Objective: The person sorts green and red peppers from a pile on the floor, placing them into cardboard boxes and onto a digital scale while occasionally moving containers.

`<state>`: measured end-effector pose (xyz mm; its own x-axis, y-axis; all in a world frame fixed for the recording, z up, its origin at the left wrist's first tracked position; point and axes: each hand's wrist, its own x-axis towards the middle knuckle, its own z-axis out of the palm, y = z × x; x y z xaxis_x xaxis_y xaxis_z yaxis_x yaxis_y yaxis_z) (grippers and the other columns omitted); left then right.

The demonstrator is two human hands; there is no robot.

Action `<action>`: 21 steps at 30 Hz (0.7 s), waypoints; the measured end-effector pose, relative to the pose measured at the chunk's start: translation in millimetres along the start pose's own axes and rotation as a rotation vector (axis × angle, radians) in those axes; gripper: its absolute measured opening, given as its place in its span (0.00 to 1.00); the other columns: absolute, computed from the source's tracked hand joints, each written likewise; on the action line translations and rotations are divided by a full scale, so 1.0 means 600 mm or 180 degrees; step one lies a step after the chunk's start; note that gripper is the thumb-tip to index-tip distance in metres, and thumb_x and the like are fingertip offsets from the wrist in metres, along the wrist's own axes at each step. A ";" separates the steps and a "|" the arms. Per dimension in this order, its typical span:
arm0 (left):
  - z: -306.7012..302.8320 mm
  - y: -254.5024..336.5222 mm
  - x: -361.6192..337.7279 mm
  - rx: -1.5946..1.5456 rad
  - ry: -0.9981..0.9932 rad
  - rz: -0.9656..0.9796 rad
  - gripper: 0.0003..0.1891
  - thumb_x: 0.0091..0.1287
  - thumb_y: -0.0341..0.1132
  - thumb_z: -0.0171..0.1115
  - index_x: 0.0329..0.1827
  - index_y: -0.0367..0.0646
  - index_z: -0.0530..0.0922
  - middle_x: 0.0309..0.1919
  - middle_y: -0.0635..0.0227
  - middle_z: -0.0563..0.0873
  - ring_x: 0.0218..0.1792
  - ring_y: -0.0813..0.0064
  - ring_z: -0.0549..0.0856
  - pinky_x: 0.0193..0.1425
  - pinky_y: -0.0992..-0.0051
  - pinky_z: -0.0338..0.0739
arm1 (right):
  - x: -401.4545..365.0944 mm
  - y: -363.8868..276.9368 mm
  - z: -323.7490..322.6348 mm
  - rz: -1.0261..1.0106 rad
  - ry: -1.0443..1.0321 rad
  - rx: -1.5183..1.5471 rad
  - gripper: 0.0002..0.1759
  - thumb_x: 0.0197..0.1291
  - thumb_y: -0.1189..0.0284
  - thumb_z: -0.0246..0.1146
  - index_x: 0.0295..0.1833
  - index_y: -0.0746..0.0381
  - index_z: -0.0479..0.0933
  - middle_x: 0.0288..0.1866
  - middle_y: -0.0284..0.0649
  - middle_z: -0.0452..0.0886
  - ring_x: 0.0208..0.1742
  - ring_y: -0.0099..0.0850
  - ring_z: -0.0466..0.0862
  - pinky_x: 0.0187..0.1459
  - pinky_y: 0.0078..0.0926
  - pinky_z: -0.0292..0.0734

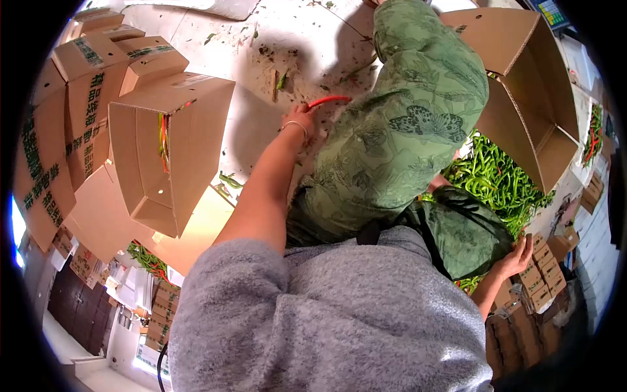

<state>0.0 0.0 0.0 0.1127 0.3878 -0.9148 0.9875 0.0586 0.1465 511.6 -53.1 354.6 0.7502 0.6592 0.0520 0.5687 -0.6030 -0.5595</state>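
My left hand (298, 122), with a bracelet on its wrist, reaches down to the littered pale floor. Its fingers are closed at one end of a long, curved red chili pepper (330, 100). The pepper's other end reaches toward my green patterned trouser leg (405, 124). Off to the right, my right hand (516, 257) is held out beside my other knee. Its fingers are stretched out, and I see nothing in them. A large heap of green chili peppers (496, 166) lies on the right, partly hidden by my leg.
An open cardboard box (206, 134) stands on the left with a few peppers at its edge, before several stacked printed cartons (95, 88). Another open box (499, 42) is at upper right, near a scale-like device (552, 13). Leaf scraps (282, 81) litter the floor.
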 end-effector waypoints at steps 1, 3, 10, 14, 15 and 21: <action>0.015 -0.018 -0.021 -0.0544 0.0359 -0.0009 0.29 0.55 0.37 0.65 0.61 0.56 0.67 0.62 0.63 0.63 0.60 0.67 0.67 0.60 0.60 0.69 | 0.007 -0.003 -0.005 -0.0009 -0.0073 0.0108 0.20 0.62 0.65 0.58 0.58 0.60 0.73 0.56 0.40 0.76 0.54 0.31 0.78 0.47 0.30 0.70; -0.024 -0.050 0.027 -0.1543 0.1341 0.0217 0.23 0.54 0.32 0.65 0.55 0.48 0.76 0.54 0.61 0.76 0.49 0.66 0.79 0.54 0.68 0.74 | 0.026 -0.024 0.018 -0.0250 0.0107 0.0432 0.20 0.63 0.66 0.58 0.58 0.61 0.73 0.55 0.40 0.77 0.53 0.30 0.78 0.46 0.29 0.70; -0.025 -0.165 -0.085 -0.5312 0.2595 0.0162 0.12 0.51 0.20 0.61 0.39 0.38 0.73 0.31 0.67 0.78 0.28 0.73 0.81 0.27 0.71 0.78 | 0.029 -0.051 0.036 -0.0342 -0.0157 0.0900 0.20 0.62 0.68 0.58 0.57 0.65 0.73 0.54 0.39 0.78 0.49 0.29 0.80 0.40 0.23 0.70; -0.016 -0.186 -0.062 -0.5394 0.2398 -0.0174 0.16 0.52 0.22 0.62 0.44 0.40 0.72 0.32 0.67 0.76 0.24 0.75 0.78 0.22 0.74 0.73 | 0.046 -0.048 0.043 -0.0350 -0.0215 0.1161 0.19 0.62 0.69 0.58 0.56 0.66 0.73 0.52 0.40 0.78 0.47 0.27 0.80 0.38 0.19 0.70; -0.007 -0.191 -0.045 -0.5373 0.2302 -0.0462 0.17 0.52 0.22 0.61 0.45 0.41 0.71 0.32 0.67 0.76 0.24 0.75 0.77 0.21 0.74 0.72 | 0.051 -0.041 0.043 -0.0335 -0.0218 0.1271 0.19 0.62 0.69 0.58 0.56 0.67 0.73 0.52 0.40 0.78 0.46 0.26 0.80 0.38 0.18 0.70; 0.094 -0.225 0.106 -0.5198 0.1769 -0.1735 0.22 0.56 0.25 0.59 0.55 0.49 0.69 0.36 0.64 0.77 0.31 0.66 0.78 0.26 0.63 0.74 | 0.076 0.025 -0.006 -0.0143 -0.0451 0.1869 0.18 0.63 0.72 0.57 0.56 0.69 0.72 0.49 0.41 0.79 0.42 0.24 0.78 0.37 0.18 0.71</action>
<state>-119.9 -35.1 -98.9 -0.5364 0.2273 -0.8128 -0.2330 0.8857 0.4015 555.7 -33.5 351.8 0.6545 0.7560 -0.0020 0.2872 -0.2510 -0.9244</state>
